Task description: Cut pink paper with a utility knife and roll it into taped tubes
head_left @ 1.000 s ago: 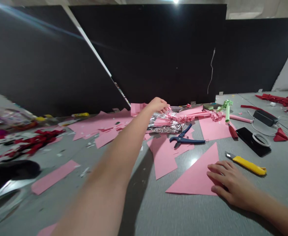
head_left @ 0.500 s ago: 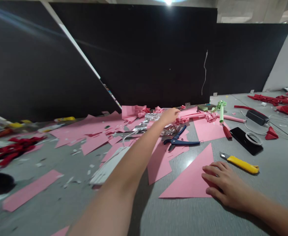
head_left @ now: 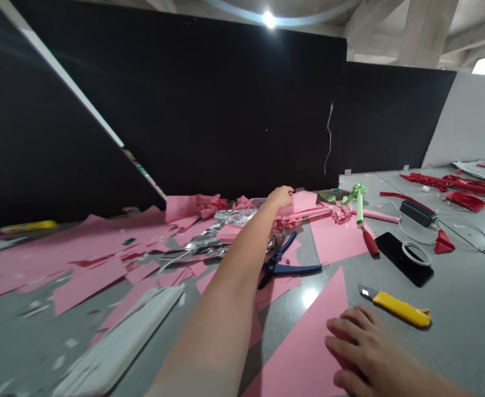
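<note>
The fingertips of the left hand (head_left: pixel 281 197) are hidden against the pink paper (head_left: pixel 304 200), so its grip cannot be judged. The right hand (head_left: pixel 362 353) is cut off by the near edge. The white object (head_left: pixel 122 336) at near left is blurred.

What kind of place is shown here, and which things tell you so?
Probably a paper-craft worktable in a workshop: cut pink paper lies all over the grey table, with a yellow utility knife and blue pliers among it. Black panels stand behind.

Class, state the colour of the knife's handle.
Yellow; the knife lies beside the right hand, head view.
</note>
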Action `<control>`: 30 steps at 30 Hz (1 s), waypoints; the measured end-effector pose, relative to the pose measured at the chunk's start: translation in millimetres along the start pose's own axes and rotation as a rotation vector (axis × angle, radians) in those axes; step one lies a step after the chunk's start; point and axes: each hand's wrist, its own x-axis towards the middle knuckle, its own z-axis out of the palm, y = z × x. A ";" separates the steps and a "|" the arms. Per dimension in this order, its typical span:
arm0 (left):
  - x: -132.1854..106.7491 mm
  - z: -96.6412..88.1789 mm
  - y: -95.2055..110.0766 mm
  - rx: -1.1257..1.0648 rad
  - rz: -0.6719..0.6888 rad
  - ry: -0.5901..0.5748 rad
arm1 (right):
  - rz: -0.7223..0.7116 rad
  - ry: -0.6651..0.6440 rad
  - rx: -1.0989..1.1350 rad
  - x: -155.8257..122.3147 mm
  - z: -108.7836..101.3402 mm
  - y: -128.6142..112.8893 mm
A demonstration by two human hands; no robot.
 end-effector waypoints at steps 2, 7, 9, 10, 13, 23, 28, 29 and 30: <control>7.8 -7.9 -3.9 -0.018 -0.036 0.015 | 0.016 -0.007 0.019 -0.6 -3.9 -3.4; 9.6 -33.0 -10.0 -0.085 -0.067 0.060 | 0.080 -0.070 0.070 -0.1 -15.1 -13.7; 3.0 -41.1 -12.2 -0.106 -0.082 0.097 | 0.084 -0.059 0.070 -0.3 -14.7 -14.4; -1.3 -44.6 -13.3 -0.114 -0.088 0.118 | 0.083 -0.050 0.070 -0.6 -13.9 -14.1; -15.8 -54.4 -15.6 -0.127 -0.089 0.176 | 0.077 -0.025 0.072 -2.0 -11.5 -12.4; -71.2 -101.6 5.5 -0.052 -0.066 0.499 | 0.070 -0.022 0.062 -5.0 -10.5 -8.2; -191.8 -120.1 10.9 0.020 0.083 0.553 | 0.038 -0.016 0.020 -7.8 -5.0 -1.0; -225.9 -117.8 9.6 0.058 0.212 0.532 | 0.029 -0.009 0.009 -8.3 -3.5 0.8; -260.7 -113.1 7.1 0.083 0.317 0.490 | 0.022 -0.001 -0.001 -8.8 -2.0 2.4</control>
